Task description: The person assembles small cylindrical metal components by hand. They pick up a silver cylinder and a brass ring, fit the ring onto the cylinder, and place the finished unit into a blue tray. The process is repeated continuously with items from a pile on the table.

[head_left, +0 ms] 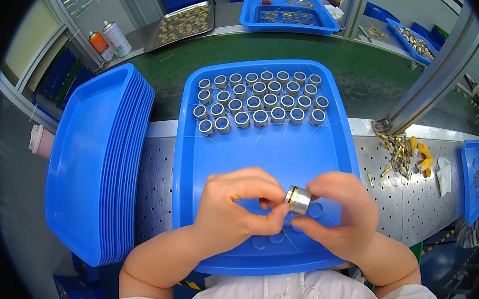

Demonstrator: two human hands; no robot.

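I'm pinching the metal ring (298,199) between left hand (234,205) and right hand (340,213), axis lying left-right, over bare blue tray (284,153) floor.

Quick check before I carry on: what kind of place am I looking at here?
Most likely a factory assembly bench. Rows of small metal rings stand in a blue tray, more blue trays are stacked beside it, and both hands hold a metal cylinder part.
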